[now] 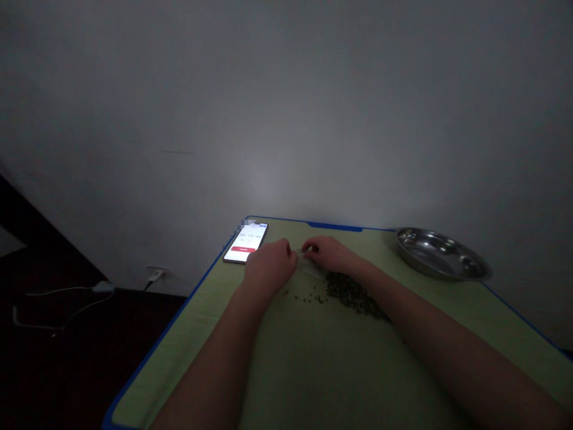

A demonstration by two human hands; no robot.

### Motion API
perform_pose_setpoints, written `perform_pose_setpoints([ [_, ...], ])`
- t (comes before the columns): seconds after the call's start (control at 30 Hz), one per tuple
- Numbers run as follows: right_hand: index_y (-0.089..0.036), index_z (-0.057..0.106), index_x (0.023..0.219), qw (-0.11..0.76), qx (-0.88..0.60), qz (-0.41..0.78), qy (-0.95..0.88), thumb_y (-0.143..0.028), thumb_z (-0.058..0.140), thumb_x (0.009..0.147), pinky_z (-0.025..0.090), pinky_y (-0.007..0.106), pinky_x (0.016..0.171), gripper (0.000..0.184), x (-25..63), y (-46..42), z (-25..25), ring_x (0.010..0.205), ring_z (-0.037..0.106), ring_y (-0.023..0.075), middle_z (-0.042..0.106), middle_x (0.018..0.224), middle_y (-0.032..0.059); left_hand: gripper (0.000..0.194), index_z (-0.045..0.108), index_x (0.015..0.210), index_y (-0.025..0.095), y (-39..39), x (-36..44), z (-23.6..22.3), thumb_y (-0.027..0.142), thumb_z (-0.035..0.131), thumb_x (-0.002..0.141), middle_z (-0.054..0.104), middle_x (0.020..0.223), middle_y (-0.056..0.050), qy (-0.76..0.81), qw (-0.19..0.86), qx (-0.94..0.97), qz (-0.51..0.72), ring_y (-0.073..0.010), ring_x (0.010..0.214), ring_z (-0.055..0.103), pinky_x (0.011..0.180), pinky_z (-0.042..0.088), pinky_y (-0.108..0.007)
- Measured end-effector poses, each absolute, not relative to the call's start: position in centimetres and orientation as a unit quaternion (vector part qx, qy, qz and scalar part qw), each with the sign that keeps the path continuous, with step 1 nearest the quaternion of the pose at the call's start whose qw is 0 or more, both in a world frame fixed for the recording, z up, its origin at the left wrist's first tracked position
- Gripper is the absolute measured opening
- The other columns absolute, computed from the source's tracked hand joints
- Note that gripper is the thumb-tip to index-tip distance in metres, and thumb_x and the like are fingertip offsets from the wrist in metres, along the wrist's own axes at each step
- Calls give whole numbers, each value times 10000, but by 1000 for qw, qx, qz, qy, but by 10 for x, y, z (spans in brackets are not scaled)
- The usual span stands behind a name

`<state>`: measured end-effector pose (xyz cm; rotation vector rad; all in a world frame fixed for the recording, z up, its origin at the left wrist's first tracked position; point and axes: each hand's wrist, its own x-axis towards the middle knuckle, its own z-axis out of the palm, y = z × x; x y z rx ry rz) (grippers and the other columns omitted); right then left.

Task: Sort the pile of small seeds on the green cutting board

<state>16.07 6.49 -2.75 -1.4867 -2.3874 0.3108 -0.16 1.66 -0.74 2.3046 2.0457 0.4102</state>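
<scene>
Both hands at work near the far side of a pale green surface [201,316]. Left grip [272,263] and right grip [333,254] nearly meet, fingertips closed on what looks like the upper edge of a clear, thin packet [312,272]. Packet sits just left of a heap of small dark grains [351,292], partly hidden under the right forearm; a few strays lie loose to the left. Packet's contents, if any: cannot tell.

Step in hand, by my reading: fingering the packet's edge — opening or closing, undecided from this view. Any next move would call for a fine pinch from both sides, with the sleeveless right forearm kept clear of the heap.

Steel bowl [432,263] at the far right, apart from the grains.

Writing: phone [248,239] near the left edge, screen lit, large digits seeming to read 00:13:46; red button below, its lettering too small. No brand legible on phone, bowl or packet.
</scene>
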Motion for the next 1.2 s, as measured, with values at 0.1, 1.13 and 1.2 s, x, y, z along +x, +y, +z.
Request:
perform_pose_setpoints([
  [0.1, -158, 691, 956, 155, -529, 101, -828, -229, 572, 814, 423, 263, 710, 198, 165, 65, -30, 774, 609, 172, 697, 872, 85, 309, 619, 942, 211, 16, -1, -7, 379, 376, 853, 684, 913, -91, 659, 14, 741, 131, -224, 837, 634, 691, 462, -325],
  [1.13, -175, 688, 996, 145, -488, 133, -850, -248, 555, 816, 419, 232, 650, 235, 161, 49, -30, 707, 604, 145, 699, 834, 57, 310, 632, 927, 215, 17, -1, -9, 379, 382, 844, 690, 909, -77, 651, 20, 747, 134, -203, 817, 627, 679, 452, -299],
  [1.2, -179, 690, 992, 146, -482, 133, -853, -253, 553, 820, 415, 232, 644, 232, 159, 48, -29, 707, 604, 146, 700, 832, 55, 310, 634, 924, 214, 17, -1, -9, 384, 388, 842, 690, 911, -78, 651, 22, 747, 134, -202, 824, 625, 684, 451, -298],
])
